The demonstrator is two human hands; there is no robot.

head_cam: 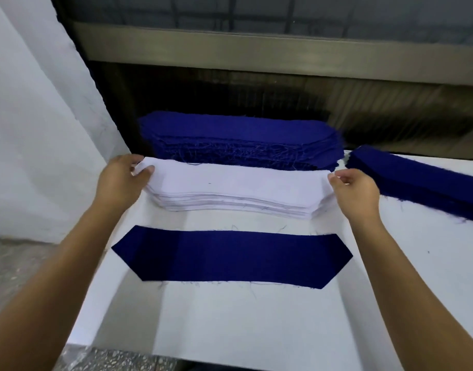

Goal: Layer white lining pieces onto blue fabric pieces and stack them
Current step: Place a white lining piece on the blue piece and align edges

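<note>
A single blue fabric piece with pointed ends lies flat on the white table cover, nearest to me. Just behind it sits a stack of white lining pieces. My left hand pinches the left end of the top white lining piece, thumb on top. My right hand pinches the right end of that same top piece. Behind the white stack stands a tall stack of blue fabric pieces.
A second stack of blue pieces lies at an angle at the right. White cloth hangs at the left. A dark wall and metal ledge rise behind the table. The table's front edge is near me.
</note>
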